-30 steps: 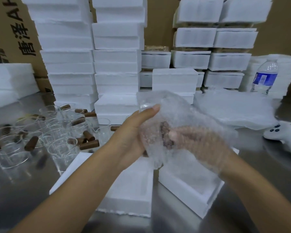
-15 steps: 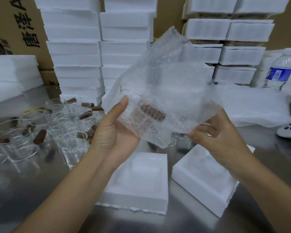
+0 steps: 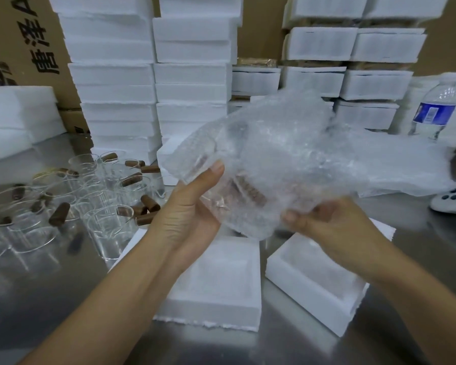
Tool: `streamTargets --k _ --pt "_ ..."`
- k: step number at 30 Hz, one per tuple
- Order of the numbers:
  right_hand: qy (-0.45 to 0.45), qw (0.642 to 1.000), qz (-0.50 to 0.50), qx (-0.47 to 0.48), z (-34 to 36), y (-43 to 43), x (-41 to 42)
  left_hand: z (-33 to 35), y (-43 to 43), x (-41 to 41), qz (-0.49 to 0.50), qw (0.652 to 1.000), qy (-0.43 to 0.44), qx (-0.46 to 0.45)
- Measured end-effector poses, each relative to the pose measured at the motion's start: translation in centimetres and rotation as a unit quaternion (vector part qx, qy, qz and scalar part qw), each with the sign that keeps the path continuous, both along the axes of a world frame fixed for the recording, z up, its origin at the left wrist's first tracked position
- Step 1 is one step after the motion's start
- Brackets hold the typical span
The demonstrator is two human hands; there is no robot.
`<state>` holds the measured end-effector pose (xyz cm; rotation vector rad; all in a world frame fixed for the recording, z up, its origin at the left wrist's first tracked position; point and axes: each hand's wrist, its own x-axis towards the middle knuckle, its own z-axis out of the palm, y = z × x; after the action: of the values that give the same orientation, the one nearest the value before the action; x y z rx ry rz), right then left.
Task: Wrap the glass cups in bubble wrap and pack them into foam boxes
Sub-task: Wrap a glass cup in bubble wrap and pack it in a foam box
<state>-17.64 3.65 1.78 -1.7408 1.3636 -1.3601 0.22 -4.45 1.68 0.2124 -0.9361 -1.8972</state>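
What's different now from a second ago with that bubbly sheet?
The right hand came out from under the bubble wrap and now pinches its lower edge; the loose sheet spread out rightward. The left hand still grips the wrapped cup; the foam boxes below stayed put.

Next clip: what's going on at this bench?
A person is wrapping a glass cup in bubble wrap, held above the metal table. The left hand grips the cup through the wrap; the right hand pinches the sheet's lower edge. Below, the middle foam box and right foam box lie open without a cup. Unwrapped cups stand to the left.
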Motion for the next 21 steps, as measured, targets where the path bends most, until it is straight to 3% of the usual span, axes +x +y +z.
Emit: streamTargets --k 3,9,15,18,21 --pt "-0.099 0.99 -0.072 -0.066 0.2 -0.4 -0.3 -0.2 0.0 0.1 -0.018 0.999 -0.008 -0.03" --pt "-0.166 0.975 -0.12 -0.082 0.7 -0.5 -1.5 -0.3 0.2 0.2 -0.065 0.997 -0.028 -0.019" --pt "-0.268 0.961 -0.066 -0.033 1.1 -0.4 -1.7 -0.5 0.6 0.0 -0.114 0.989 -0.089 -0.02" --pt "-0.336 0.942 -0.02 -0.018 1.3 -0.4 -1.8 -0.5 0.9 -0.1 -0.082 0.985 -0.148 -0.029" --pt "-0.343 0.937 0.06 -0.013 1.3 -0.2 -1.9 -0.4 1.0 -0.1 -0.028 0.984 -0.175 -0.031"
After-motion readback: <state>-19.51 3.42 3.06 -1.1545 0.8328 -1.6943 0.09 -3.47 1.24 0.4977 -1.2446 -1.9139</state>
